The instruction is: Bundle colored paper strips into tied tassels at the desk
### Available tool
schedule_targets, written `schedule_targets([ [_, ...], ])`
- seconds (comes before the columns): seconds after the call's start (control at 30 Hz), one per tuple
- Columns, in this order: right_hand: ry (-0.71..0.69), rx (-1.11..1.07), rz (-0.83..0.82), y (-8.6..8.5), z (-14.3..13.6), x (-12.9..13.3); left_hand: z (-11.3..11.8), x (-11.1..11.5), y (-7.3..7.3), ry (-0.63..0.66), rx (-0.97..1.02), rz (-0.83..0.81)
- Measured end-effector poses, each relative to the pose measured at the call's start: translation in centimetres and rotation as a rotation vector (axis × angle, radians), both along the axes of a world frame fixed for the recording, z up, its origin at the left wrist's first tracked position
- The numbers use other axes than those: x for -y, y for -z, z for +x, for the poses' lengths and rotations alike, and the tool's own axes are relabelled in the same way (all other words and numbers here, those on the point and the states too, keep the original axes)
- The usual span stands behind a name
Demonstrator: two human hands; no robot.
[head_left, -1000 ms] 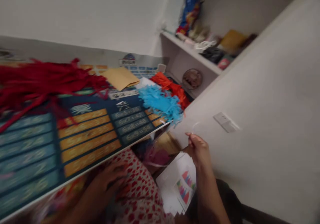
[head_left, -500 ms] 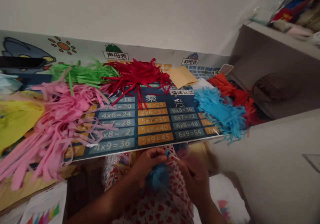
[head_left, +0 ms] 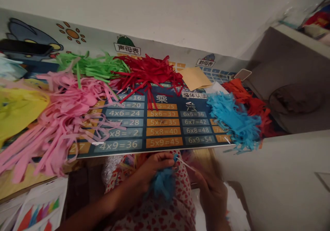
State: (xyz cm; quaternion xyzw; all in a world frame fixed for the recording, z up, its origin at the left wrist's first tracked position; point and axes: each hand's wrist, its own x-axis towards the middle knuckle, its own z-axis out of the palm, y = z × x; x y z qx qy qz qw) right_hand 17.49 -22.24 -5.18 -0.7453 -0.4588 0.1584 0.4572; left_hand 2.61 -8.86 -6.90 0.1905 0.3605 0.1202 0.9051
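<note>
Below the table's front edge, over my lap, my left hand (head_left: 161,163) pinches the top loop of a blue paper tassel (head_left: 163,184), whose fringe hangs down beneath the fingers. A thin white string (head_left: 186,164) runs from that blue loop to my right hand (head_left: 211,191). The fingers of my right hand are closed on the string's other end and hold it taut, down and to the right.
On the table mat (head_left: 131,134) lie fringed paper bundles: pink (head_left: 67,110), green (head_left: 92,67), red (head_left: 152,71), light blue (head_left: 234,119) and orange-red (head_left: 251,102). Yellow paper (head_left: 20,108) and an orange-tan sheet (head_left: 194,78) lie there too. A grey cabinet (head_left: 291,62) stands right.
My right hand has moved away to the right and down, drawing out the white string from the blue loop. My left hand still holds the tassel. The camera view has shifted slightly.
</note>
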Motion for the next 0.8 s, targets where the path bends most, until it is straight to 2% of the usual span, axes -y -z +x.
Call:
schedule_targets([
  [0.3, 0.019, 0.001, 0.017, -0.7, 0.3, -0.1, -0.1, 0.0, -0.4, 0.003, 0.074, -0.009],
  [0.57, 0.015, 0.018, -0.020, -0.1, 0.0, 0.0, 0.0, 0.4, 0.0, -0.003, 0.016, 0.039],
  [0.67, -0.016, 0.086, -0.040, -0.2, -0.6, -0.7, 0.1, 0.7, 0.2, -0.019, -0.026, 0.207],
  [0.73, -0.095, 0.099, -0.078, -0.3, -0.9, -1.3, 0.1, 0.9, -0.1, -0.007, -0.077, 0.415],
  [0.8, -0.216, 0.010, -0.126, -0.3, -1.2, -1.9, -0.2, 1.0, -0.6, 0.045, -0.135, 0.680],
])
